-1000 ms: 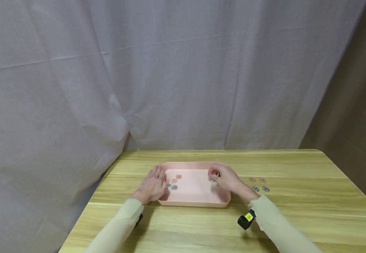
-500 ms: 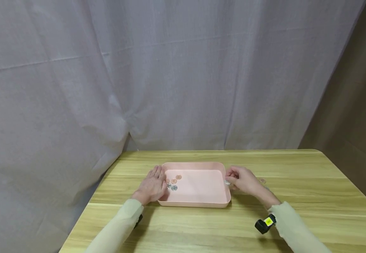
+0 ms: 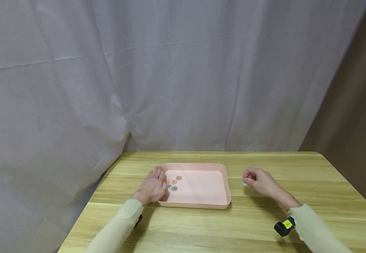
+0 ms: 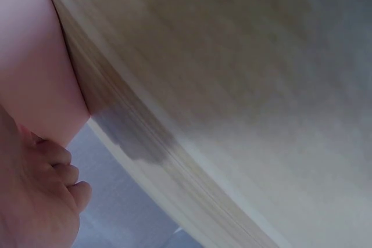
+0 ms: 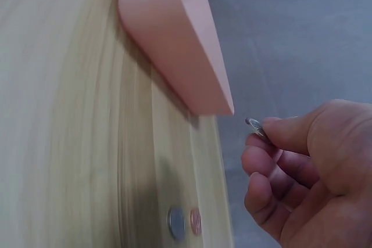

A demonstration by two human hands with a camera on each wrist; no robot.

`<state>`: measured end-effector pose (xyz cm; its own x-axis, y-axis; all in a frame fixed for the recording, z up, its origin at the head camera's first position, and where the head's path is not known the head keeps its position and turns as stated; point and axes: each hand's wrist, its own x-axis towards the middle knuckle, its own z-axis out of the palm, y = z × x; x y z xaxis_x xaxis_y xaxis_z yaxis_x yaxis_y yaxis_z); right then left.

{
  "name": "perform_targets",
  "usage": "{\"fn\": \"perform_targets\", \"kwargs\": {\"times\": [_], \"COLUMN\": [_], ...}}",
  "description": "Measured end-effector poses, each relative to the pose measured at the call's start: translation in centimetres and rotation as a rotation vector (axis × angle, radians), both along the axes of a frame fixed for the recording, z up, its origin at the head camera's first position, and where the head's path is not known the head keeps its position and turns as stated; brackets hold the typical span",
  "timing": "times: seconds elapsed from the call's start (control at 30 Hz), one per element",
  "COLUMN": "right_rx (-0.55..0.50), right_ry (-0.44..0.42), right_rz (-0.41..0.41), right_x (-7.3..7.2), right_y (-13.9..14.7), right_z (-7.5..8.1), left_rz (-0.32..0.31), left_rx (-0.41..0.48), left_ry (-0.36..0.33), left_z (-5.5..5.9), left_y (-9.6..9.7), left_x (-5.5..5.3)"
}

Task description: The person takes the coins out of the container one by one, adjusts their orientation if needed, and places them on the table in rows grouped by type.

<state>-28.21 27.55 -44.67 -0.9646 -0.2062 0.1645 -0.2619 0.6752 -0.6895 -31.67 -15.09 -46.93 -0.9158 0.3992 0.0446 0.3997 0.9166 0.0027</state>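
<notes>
My left hand (image 3: 152, 184) rests along the left edge of the pink tray (image 3: 198, 206), fingers straight and together. Inside the tray, near that hand, lie silver coins (image 3: 174, 188) and copper-coloured coins (image 3: 179, 177); the hand partly covers some. My right hand (image 3: 260, 181) is above the table, to the right of the tray, pinching a silver coin (image 3: 244, 182) between thumb and index finger. The right wrist view shows the pinched coin (image 5: 256, 128) nearly edge-on, other fingers curled below.
On the wooden table (image 3: 201, 228), the right wrist view shows a silver coin (image 5: 176, 223) beside a copper-coloured coin (image 5: 196, 220); my right hand and arm hide them in the head view. A grey curtain (image 3: 183, 88) hangs behind the table.
My right hand has moved right with the silver coin, from over the tray, past its right wall, to above the table. The left hand and tray have stayed in place.
</notes>
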Motion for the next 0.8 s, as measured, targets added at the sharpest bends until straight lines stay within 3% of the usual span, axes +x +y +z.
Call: {"fn": "perform_targets", "kwargs": {"times": [0.13, 0.37, 0.67, 0.8], "right_rx": [0.020, -0.038, -0.064, -0.022], "right_ry": [0.005, -0.119, -0.167, -0.154], "right_rz": [-0.002, -0.008, 0.016, 0.001], "right_x": [-0.1, 0.3, 0.7, 0.7], "right_y": [1.4, 4.4, 7.2, 8.2], "right_z": [-0.4, -1.1, -2.5, -2.8], "left_rz": [0.008, -0.004, 0.005, 0.005], "left_rx": [-0.014, 0.000, 0.008, 0.004], "left_ry": [-0.004, 0.001, 0.015, 0.014], "left_z": [0.1, -0.2, -0.2, -0.1], "left_y": [-0.1, 0.1, -0.1, -0.1], "left_x": [0.0, -0.2, -0.2, -0.2]}}
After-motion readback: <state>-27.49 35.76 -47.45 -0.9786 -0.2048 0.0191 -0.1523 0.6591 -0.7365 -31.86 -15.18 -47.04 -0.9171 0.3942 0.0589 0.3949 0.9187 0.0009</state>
